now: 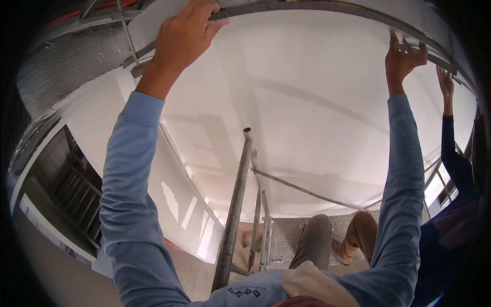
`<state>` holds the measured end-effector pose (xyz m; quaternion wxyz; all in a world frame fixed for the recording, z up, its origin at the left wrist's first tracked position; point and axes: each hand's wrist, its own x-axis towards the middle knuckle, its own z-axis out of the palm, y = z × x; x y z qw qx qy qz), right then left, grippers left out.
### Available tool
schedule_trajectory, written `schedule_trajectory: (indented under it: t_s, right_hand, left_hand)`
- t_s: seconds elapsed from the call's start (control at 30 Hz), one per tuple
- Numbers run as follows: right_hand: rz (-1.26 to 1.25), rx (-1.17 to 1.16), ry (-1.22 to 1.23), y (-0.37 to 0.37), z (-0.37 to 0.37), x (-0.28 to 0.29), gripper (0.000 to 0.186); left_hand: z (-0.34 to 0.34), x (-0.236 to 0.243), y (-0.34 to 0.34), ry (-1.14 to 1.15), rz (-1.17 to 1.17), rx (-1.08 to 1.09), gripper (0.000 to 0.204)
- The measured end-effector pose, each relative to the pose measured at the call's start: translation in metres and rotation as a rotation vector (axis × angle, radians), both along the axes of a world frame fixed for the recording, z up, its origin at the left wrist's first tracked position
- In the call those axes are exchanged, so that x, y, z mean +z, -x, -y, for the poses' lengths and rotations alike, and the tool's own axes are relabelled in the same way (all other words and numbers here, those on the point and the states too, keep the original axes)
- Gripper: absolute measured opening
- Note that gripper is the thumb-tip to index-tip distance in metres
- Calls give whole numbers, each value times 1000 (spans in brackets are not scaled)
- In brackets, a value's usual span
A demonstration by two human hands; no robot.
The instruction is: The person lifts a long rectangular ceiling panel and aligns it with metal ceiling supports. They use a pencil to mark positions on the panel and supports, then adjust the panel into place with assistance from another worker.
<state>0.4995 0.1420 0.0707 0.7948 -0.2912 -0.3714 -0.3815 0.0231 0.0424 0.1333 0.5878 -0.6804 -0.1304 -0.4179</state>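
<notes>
Both my arms, in blue sleeves, reach up to a long dark strip (pixel 296 6) that runs along the edge of a pale grey panel (pixel 411 15). My left hand (pixel 184 43) is closed at the strip, its thumb below and its fingers over the edge. Farther right, my right hand (pixel 402 60) has its fingers and thumb apart, with the fingertips up against the strip's underside. A co-worker's hand (pixel 446 83), in a dark sleeve, is raised to the same strip at the right rim.
Scaffold pipes rise before me, including an upright pipe (pixel 238 204) and a slanting brace (pixel 307 190). A perforated metal platform (pixel 286 238) lies below. Beyond stands a white wall (pixel 317 102). Silver foil insulation (pixel 71 61) hangs upper left, above a dark slatted opening (pixel 76 189).
</notes>
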Motion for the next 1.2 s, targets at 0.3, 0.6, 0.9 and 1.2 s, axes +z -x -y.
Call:
schedule_trajectory:
  t_s: [0.3, 0.6, 0.9, 1.2]
  right_hand:
    - [-75, 91, 21, 10, 8, -2, 96]
    - [-83, 67, -3, 16, 8, -1, 92]
    - [-64, 80, -6, 14, 8, -1, 91]
    - [-57, 91, -7, 5, -2, -3, 92]
  left_hand:
    - [3, -19, 5, -80, 162, 198, 42]
    - [3, -11, 18, 30, 155, 233, 37]
    - [7, -2, 20, 85, 72, 181, 31]
    - [4, -2, 21, 59, 39, 176, 31]
